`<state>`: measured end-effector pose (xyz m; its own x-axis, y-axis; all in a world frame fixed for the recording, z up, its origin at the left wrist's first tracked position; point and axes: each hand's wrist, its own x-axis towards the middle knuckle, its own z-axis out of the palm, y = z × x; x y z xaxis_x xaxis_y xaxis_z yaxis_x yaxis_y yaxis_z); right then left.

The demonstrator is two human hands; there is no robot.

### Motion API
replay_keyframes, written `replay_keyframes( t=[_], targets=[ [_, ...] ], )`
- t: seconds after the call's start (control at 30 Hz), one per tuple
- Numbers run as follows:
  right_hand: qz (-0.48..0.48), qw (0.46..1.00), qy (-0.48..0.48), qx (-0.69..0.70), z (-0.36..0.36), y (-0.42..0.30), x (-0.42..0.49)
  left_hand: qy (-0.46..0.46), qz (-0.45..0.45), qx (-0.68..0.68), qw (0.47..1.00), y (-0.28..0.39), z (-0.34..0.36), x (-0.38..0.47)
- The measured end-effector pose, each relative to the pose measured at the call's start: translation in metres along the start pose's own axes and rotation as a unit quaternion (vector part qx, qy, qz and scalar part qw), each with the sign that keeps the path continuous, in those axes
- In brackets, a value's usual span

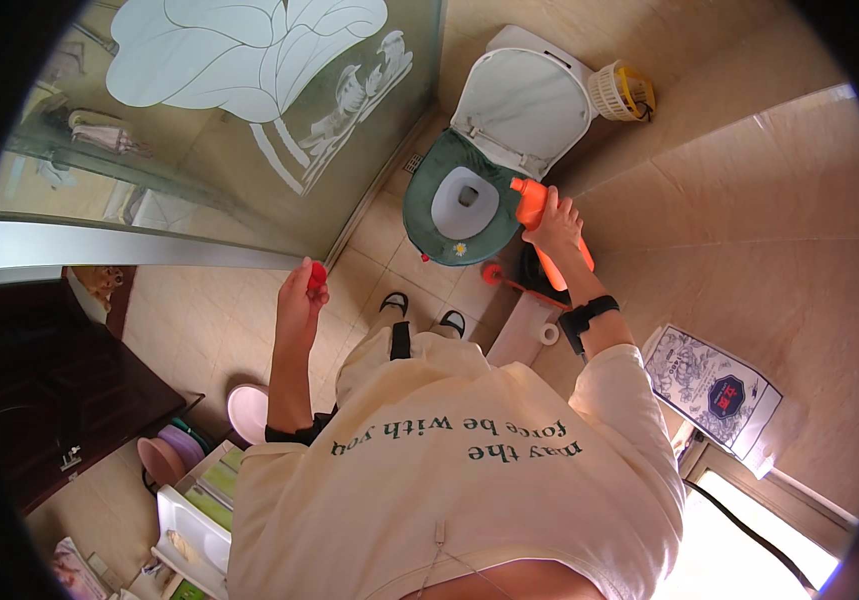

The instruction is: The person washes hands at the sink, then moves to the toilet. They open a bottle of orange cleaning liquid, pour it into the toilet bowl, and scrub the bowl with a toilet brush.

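Observation:
In my right hand (555, 225) is an orange plastic bottle (530, 204), tilted with its neck towards the toilet bowl (467, 202). No cap shows on the neck, and no liquid can be seen coming out. My left hand (297, 296), off to the left over the floor, pinches a red bottle cap (317, 276). A green plush seat cover (429, 238) with a small daisy lies around the bowl. The white toilet lid (521, 105) is raised against the tank.
A frosted-pattern glass partition (249, 150) borders the toilet on the left. Right of it are a red toilet brush (491, 274) and a paper roll (547, 334). A plastic basket (613, 91) hangs by the tank. Behind left are a sink (196, 536), basins (160, 461) and a dark door (61, 382).

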<state>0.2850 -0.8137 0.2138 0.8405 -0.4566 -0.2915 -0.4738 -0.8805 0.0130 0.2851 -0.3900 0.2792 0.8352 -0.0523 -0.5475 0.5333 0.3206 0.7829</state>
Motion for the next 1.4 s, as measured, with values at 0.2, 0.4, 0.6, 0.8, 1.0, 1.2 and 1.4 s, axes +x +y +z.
replay_keyframes(
  t=[0.2, 0.4, 0.6, 0.8, 1.0, 1.2, 1.4],
  targets=[
    [-0.016, 0.999, -0.001, -0.033, 0.003, -0.01, 0.006, 0.001, 0.0, -0.004, 1.0, 0.005, -0.008, 0.012],
    [-0.018, 0.998, -0.013, -0.053, 0.002, -0.018, 0.01, 0.021, -0.012, -0.008, 1.0, 0.008, -0.02, 0.015],
    [-0.028, 0.997, 0.007, -0.066, 0.0, -0.029, 0.022, 0.033, -0.018, -0.015, 0.999, 0.008, -0.028, 0.012],
    [-0.012, 0.996, -0.003, -0.085, -0.006, -0.039, 0.051, 0.068, -0.035, -0.012, 0.997, 0.008, -0.036, 0.008],
    [-0.003, 0.997, 0.005, -0.083, -0.007, -0.035, 0.066, 0.081, -0.034, -0.016, 0.996, 0.007, -0.043, 0.007],
    [0.019, 0.995, -0.027, -0.097, 0.0, -0.023, 0.066, 0.084, -0.042, -0.002, 0.996, 0.008, -0.047, 0.014],
    [0.008, 0.993, -0.05, -0.108, 0.009, -0.014, 0.046, 0.067, -0.055, -0.003, 0.996, 0.007, -0.047, 0.025]
  ],
)
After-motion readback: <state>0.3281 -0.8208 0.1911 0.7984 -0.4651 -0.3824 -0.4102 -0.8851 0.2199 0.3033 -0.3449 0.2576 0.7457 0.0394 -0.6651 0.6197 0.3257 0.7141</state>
